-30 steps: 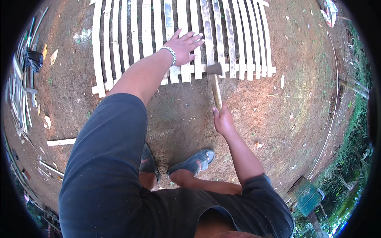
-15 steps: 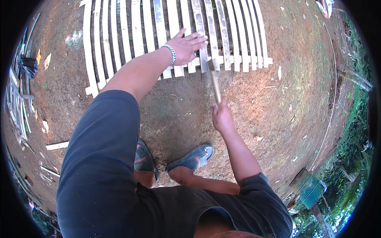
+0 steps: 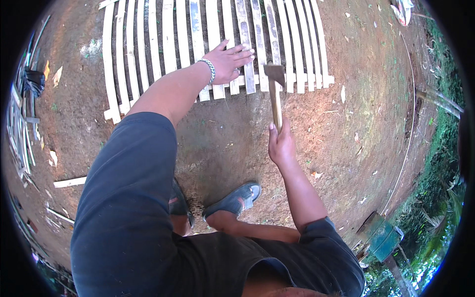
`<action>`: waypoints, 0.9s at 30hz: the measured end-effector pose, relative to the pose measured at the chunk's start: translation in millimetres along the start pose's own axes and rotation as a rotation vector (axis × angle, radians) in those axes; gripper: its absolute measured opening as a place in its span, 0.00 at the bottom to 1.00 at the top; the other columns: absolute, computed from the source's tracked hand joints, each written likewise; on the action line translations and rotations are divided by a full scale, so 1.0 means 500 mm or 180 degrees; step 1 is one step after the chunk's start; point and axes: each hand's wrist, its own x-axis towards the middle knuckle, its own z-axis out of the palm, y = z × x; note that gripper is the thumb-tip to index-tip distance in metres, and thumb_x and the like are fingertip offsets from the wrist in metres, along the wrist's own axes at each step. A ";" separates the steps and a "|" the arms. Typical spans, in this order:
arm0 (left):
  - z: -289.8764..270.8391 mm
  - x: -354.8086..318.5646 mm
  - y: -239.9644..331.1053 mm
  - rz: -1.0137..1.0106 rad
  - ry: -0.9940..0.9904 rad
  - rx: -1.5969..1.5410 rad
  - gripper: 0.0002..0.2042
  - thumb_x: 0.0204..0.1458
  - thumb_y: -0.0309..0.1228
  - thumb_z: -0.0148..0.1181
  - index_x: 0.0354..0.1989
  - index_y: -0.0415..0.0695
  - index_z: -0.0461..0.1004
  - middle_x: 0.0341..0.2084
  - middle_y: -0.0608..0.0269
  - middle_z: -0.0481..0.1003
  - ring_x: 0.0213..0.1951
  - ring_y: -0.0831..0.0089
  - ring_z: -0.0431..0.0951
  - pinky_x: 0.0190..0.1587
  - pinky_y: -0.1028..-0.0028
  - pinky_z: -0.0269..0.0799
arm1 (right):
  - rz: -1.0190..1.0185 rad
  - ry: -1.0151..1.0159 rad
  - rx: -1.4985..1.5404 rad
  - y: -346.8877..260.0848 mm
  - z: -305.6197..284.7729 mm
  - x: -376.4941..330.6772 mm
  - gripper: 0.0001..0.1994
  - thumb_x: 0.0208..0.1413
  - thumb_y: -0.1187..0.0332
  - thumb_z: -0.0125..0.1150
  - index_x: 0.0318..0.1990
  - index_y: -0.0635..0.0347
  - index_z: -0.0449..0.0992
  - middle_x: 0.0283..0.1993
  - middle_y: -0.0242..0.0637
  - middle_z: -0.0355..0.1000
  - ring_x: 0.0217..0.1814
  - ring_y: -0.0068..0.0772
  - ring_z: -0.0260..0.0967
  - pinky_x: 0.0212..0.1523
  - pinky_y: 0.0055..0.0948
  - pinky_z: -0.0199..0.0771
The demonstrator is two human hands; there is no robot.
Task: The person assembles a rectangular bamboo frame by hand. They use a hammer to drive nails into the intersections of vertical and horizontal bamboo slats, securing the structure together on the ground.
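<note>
My left hand [image 3: 232,63] lies flat with spread fingers across the pale wooden slats [image 3: 213,42], pressing near their near ends. Its fingertips reach a worn slat [image 3: 246,37] with greyish paint patches. In my right hand [image 3: 282,146] is a hatchet [image 3: 276,106], gripped low on its wooden handle. The wedge-shaped metal head hangs above the near ends of the slats, just right of the worn one. A crosswise wooden strip [image 3: 316,80] runs under the slats; part of it is hidden by my left hand and arm.
Brown soil with scattered leaves surrounds the slatted panel. My sandalled feet [image 3: 232,202] stand close behind it. A pile of sticks and strips [image 3: 22,133] lies far left, near a black plastic bag [image 3: 34,81]. A green box-like container [image 3: 383,240] stands at lower right, by plants.
My right hand has raised the hatchet from the worn slat's end, its head shifting right and up. My left hand keeps its place on the slats. The view has shifted slightly.
</note>
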 end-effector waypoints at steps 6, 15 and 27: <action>-0.015 -0.002 0.008 -0.0018 -0.0063 -0.0090 0.32 0.67 0.41 0.43 0.80 0.58 0.47 0.81 0.75 0.42 0.80 0.72 0.41 0.81 0.51 0.33 | -0.0142 -0.0496 -0.0631 -0.001 -0.005 0.048 0.21 0.70 0.61 0.55 0.65 0.57 0.62 0.42 0.61 0.78 0.41 0.63 0.80 0.42 0.57 0.80; -0.007 -0.002 0.007 0.0003 -0.0012 -0.0121 0.32 0.68 0.42 0.42 0.80 0.58 0.47 0.81 0.76 0.43 0.80 0.73 0.40 0.81 0.51 0.33 | -0.0821 0.0591 -0.0144 0.020 0.007 0.012 0.21 0.69 0.63 0.56 0.65 0.55 0.62 0.40 0.60 0.79 0.38 0.64 0.80 0.40 0.58 0.79; -0.016 -0.003 0.012 -0.0033 -0.0121 -0.0074 0.32 0.67 0.41 0.41 0.80 0.58 0.46 0.81 0.77 0.42 0.80 0.73 0.41 0.81 0.52 0.33 | 0.0067 -0.0274 -0.0212 0.028 0.028 0.039 0.22 0.71 0.61 0.53 0.66 0.61 0.62 0.37 0.54 0.80 0.37 0.60 0.81 0.42 0.58 0.82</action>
